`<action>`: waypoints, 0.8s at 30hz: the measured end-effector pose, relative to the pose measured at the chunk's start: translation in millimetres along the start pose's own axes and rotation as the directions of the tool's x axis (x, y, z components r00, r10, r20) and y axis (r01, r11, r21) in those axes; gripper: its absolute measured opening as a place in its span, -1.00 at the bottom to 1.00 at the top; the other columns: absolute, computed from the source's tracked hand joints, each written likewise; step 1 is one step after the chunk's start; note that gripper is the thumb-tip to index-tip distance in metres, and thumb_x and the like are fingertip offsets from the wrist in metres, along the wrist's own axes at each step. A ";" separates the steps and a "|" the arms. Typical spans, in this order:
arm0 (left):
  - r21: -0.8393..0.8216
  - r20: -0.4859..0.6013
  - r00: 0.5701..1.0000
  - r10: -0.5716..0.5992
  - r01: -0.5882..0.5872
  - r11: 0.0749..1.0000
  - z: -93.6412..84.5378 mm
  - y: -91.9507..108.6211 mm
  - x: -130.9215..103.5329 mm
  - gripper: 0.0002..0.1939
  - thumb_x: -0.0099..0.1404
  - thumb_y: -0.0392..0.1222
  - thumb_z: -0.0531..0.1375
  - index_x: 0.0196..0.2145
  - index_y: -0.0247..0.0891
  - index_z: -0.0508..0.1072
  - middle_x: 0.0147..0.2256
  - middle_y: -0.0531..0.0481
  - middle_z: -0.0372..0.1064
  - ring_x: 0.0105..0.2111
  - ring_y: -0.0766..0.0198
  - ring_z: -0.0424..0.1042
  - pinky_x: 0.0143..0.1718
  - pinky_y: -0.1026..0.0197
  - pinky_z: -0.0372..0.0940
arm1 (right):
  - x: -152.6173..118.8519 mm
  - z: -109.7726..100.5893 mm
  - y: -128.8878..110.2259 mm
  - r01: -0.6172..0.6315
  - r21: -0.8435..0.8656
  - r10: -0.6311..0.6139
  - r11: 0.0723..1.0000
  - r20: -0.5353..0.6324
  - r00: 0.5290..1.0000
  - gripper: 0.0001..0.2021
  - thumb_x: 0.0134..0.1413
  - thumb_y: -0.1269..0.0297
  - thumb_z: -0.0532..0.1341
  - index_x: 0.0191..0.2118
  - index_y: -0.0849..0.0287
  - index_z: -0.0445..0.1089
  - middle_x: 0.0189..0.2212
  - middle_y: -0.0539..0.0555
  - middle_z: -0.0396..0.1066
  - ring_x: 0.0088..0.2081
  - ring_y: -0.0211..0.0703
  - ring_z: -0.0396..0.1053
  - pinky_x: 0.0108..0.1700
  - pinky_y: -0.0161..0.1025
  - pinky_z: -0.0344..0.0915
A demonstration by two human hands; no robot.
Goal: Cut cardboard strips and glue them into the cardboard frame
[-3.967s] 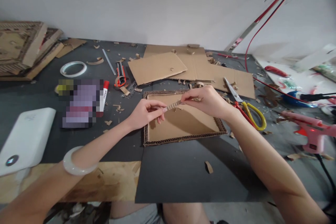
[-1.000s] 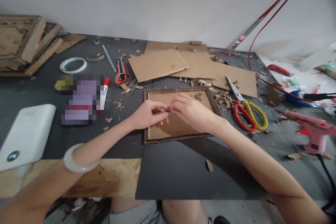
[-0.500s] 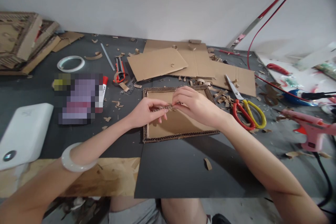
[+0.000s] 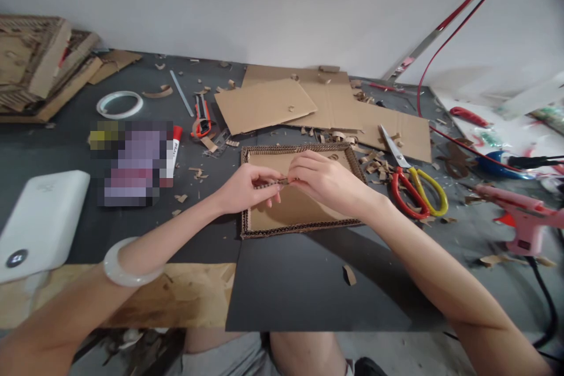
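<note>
Pinching a narrow corrugated cardboard strip (image 4: 263,185) between thumb and forefinger of the left hand (image 4: 242,189), with a nearly flat grip and the other fingers curled loosely beneath. Grasping the same strip towards its right end with the right hand (image 4: 328,182), in a tighter grip of bent, gathered fingers, with fingertips partly hidden. Held above the floor of one shallow cardboard tray (image 4: 291,230) with a corrugated rim, flat on the desk (image 4: 299,291).

Dark lettering on the white label of a red-capped marker (image 4: 173,154), too small to read. Faint marking on a white power bank (image 4: 46,223), likewise illegible, plus a small round display near one corner.

By count: one pair of scissors (image 4: 402,164) with one red and one yellow handle, right of the tray; one pink glue gun (image 4: 520,207) farther right; one orange utility knife (image 4: 202,123), one pale glue stick (image 4: 182,94) and one roll of white tape (image 4: 121,116) to the left; one white bangle (image 4: 113,264) on the left forearm. At least two flat cardboard sheets (image 4: 264,107) beyond the tray. Cardboard scraps (image 4: 376,165) too numerous to count.
</note>
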State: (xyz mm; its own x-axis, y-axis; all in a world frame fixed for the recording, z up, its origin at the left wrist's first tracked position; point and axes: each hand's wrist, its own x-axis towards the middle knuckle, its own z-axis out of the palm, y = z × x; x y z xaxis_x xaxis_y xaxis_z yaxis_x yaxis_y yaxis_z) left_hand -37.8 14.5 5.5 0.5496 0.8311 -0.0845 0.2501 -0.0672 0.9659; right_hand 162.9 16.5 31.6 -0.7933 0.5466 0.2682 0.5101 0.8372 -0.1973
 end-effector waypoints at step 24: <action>-0.177 0.047 0.997 -0.069 0.076 0.981 -4.7 -0.9 1.2 -0.43 0.39 0.05 -0.14 -0.16 -0.46 0.49 -0.47 -0.18 0.51 -0.60 0.35 0.42 -0.64 0.37 0.17 | -3.5 2.6 2.7 -0.072 0.013 0.071 0.997 0.070 0.995 -0.80 0.25 0.42 -0.03 -0.31 0.26 0.31 -0.30 0.16 0.32 -0.26 -0.12 0.27 -0.20 -0.16 0.30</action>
State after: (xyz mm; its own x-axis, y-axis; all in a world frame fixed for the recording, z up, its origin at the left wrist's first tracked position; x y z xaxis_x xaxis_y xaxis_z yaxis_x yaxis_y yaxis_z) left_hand -41.1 18.2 5.6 0.5677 0.8072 -0.1619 0.1458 0.0949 0.9847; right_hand 166.3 16.8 27.7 -0.7764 0.6017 0.1873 0.5613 0.7954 -0.2285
